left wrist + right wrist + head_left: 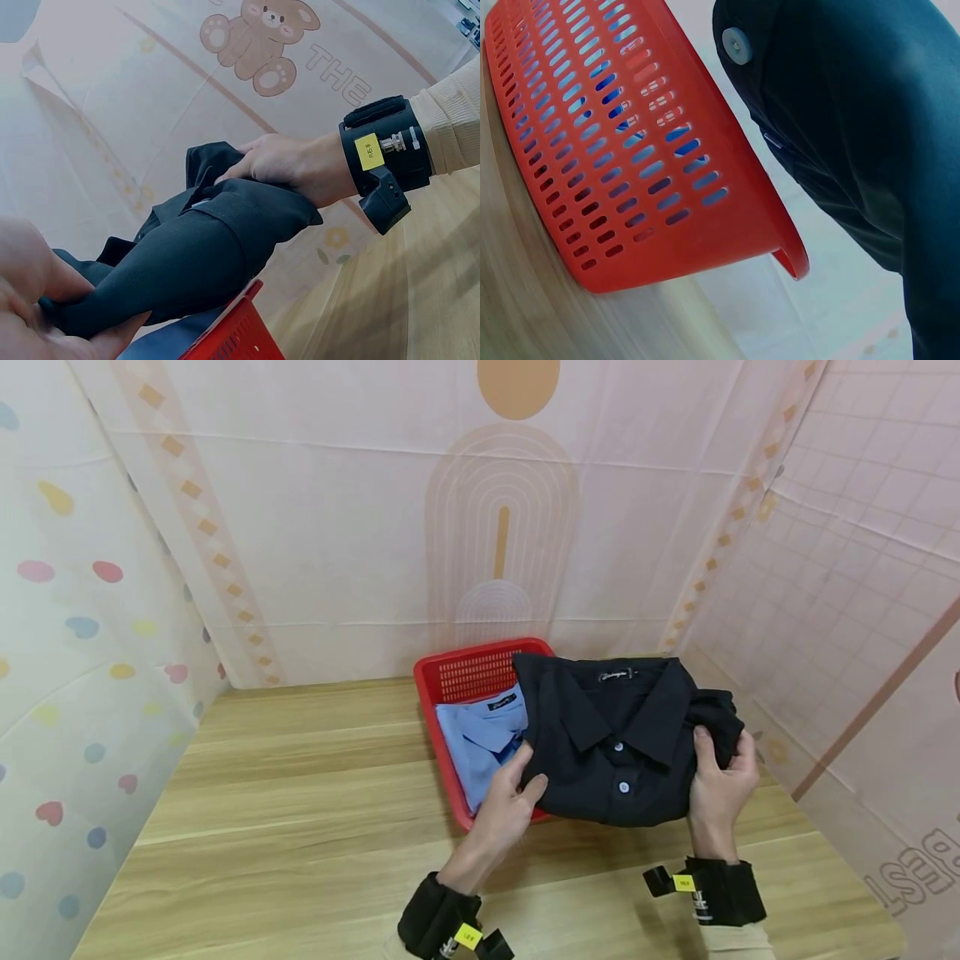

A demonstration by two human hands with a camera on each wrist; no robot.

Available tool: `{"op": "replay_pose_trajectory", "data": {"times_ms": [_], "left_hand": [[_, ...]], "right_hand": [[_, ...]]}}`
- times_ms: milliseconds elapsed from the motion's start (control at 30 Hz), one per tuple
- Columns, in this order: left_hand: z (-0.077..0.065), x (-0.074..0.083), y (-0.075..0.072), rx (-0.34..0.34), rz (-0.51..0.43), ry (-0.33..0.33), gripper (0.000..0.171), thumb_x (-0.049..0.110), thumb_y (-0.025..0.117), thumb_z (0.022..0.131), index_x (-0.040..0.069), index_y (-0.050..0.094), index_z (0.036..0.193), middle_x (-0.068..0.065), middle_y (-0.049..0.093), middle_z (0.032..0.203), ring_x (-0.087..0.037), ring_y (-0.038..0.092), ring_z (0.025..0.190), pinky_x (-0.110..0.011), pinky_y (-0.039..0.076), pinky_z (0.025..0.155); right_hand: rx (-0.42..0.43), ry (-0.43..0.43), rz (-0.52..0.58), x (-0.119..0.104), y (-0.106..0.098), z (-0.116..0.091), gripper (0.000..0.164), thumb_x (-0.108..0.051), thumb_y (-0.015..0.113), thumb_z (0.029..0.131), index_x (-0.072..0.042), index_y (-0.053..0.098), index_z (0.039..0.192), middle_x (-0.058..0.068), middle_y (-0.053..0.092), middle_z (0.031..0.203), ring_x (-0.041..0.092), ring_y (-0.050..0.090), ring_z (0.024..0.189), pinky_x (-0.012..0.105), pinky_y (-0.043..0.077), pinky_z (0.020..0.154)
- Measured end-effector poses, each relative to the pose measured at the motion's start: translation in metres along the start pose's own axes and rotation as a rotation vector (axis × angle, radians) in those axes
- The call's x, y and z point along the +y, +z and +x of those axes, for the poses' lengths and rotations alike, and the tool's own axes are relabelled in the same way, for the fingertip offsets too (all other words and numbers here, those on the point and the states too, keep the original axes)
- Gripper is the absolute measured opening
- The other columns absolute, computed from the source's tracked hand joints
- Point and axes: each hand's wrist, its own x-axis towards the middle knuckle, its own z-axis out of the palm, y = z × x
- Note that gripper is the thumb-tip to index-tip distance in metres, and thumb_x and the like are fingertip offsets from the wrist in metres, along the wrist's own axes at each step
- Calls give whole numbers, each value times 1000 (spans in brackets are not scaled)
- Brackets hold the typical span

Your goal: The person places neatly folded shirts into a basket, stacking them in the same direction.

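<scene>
A folded black shirt (585, 735), collar and buttons facing up, hangs between my two hands over the right part of a red plastic basket (431, 693). My left hand (504, 806) pinches its left edge between thumb and fingers. At the opposite side my right hand (722, 781) grips bunched black cloth. Inside the basket lies a folded light blue shirt (471, 752), partly covered by the black one. The right wrist view shows the slotted basket side (630, 150) just below the black cloth (855, 112).
The basket stands on a wooden table (300, 793) near its back edge. Patterned cloth hangs behind the table (337, 543) and at both sides. Wood surface extends left and in front of the basket.
</scene>
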Motion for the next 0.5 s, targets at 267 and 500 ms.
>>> {"op": "replay_pose_trajectory", "data": {"times_ms": [267,500], "left_hand": [[-3,2,-3,10,12,23,65,2,44,107,15,20,165,5,15,172,-14,11,158,-46,14,128],[-6,4,-5,10,27,18,64,3,45,107,16,20,165,6,15,171,-14,12,158,-46,15,128]], "right_hand": [[-17,9,3,-2,4,-2,33,-7,74,94,-5,69,126,-1,71,111,13,65,97,20,50,84],[-31,15,-5,-3,6,-4,34,-8,74,94,-5,68,128,-1,71,113,13,66,99,21,50,85]]}}
